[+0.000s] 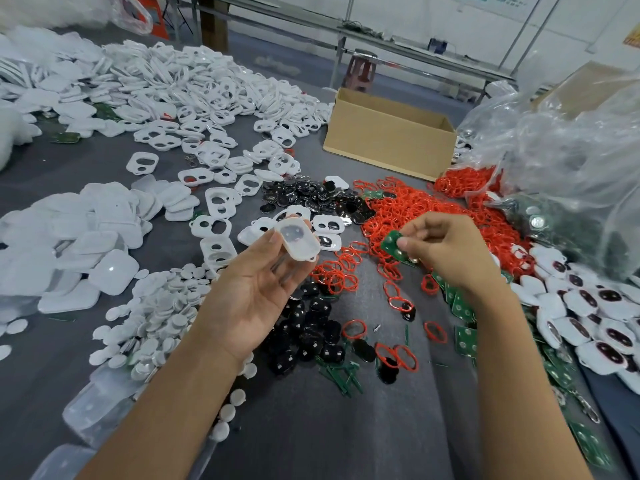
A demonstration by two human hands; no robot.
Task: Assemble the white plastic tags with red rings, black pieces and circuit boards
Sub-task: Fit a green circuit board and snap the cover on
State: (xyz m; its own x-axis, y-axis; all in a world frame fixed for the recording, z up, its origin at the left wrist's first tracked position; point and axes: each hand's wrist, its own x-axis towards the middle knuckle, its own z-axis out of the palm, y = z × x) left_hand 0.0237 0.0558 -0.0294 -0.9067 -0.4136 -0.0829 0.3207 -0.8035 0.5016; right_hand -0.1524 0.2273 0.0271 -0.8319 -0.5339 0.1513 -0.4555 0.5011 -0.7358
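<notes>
White tag shell (298, 240) held at left hand (256, 289) fingertips, frame centre. Right hand (446, 251) pinches green circuit board (393, 244) beside it. Red rings (412, 209) piled behind.

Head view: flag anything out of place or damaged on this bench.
Two strays. A green circuit board lies alone beside the white tag shells at far left, away from the board pile on the right. A small screw-like metal piece sits loose between scattered red rings.
</notes>
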